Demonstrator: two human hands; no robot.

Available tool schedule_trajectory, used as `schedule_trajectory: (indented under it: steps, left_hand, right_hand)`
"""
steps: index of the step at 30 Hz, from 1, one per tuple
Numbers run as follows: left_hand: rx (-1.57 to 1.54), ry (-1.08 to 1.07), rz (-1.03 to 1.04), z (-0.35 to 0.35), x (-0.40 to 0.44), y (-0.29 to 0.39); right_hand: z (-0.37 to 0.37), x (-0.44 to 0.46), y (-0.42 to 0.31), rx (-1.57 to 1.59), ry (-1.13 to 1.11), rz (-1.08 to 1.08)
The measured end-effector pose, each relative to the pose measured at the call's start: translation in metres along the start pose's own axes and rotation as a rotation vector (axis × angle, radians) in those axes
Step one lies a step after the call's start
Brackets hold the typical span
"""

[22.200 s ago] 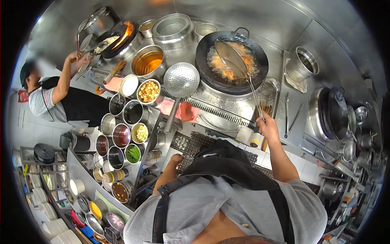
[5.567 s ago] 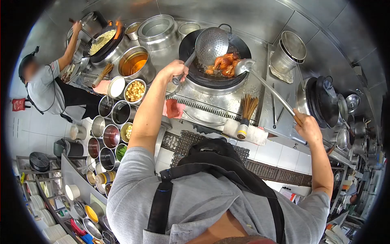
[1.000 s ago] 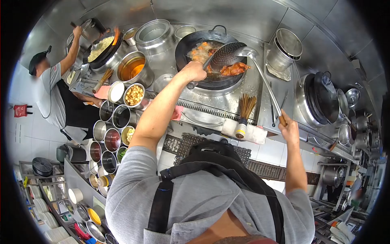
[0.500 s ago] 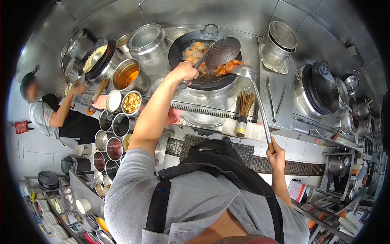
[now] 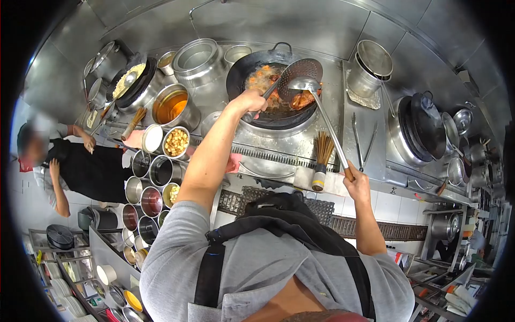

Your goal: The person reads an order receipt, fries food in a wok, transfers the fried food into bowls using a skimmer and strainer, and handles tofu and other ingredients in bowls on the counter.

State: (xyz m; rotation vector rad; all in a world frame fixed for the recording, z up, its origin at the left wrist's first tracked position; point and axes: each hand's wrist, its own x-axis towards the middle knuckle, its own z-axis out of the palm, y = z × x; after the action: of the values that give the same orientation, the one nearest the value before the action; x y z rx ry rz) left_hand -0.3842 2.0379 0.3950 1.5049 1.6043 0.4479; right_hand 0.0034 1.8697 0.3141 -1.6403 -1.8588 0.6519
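My left hand (image 5: pixel 251 102) is closed round the handle of a perforated skimmer (image 5: pixel 308 70), whose dark round bowl is tilted over a black wok (image 5: pixel 238 80). Closed on the wooden handle end, my right hand (image 5: pixel 357 184) holds a long metal ladle (image 5: pixel 328 121). The ladle's bowl overlaps the skimmer in view; whether they touch I cannot tell. Bubbling liquid with small orange pieces (image 5: pixel 263 75) fills the wok's left side. A large reddish-brown piece of food (image 5: pixel 303 100) lies at the right, partly hidden by the ladle and skimmer.
A bamboo brush (image 5: pixel 323 150) stands at the stove's front edge, with tongs (image 5: pixel 363 142) to its right. Left are a pot of amber liquid (image 5: pixel 171 107), a container of diced pieces (image 5: pixel 176 141) and several metal pots. A co-worker (image 5: pixel 80 166) stands at far left.
My right hand has moved up and slightly left, carrying the ladle's bowl from the wok's right rim to over the skimmer. The co-worker has shifted, with one arm now lower.
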Motion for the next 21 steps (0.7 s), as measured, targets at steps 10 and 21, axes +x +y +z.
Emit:
schedule_trajectory:
  steps: [10, 21]
  left_hand:
    - [-0.254, -0.101, -0.044, -0.009, -0.005, -0.006]
    - [-0.248, -0.139, -0.056, -0.013, 0.017, -0.012]
  right_hand:
    - [-0.028, -0.093, 0.03, -0.038, 0.137, 0.214]
    - [0.015, -0.045, 0.017, 0.05, 0.118, 0.127]
